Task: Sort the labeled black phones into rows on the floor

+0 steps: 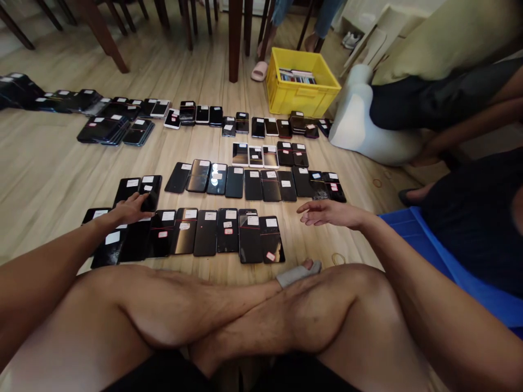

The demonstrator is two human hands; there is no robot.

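Several black phones with white labels lie in rows on the wooden floor (pixel 163 149). My left hand (pixel 133 209) is spread over the left end of the nearest rows, its fingertips touching a black phone (pixel 152 190). Beside its fingers is another labelled phone (pixel 127 190). My right hand (pixel 322 212) hovers empty above the floor, fingers apart, to the right of a phone (pixel 272 239) with a red band and below a phone (pixel 334 186) at the end of the middle row.
A yellow crate (pixel 302 98) with stacked items stands behind the phones. At the right are a blue bin (pixel 433 256), a white curved object (pixel 355 114) and another person's arm (pixel 469 122). Chair and table legs (pixel 235 43) stand at the back.
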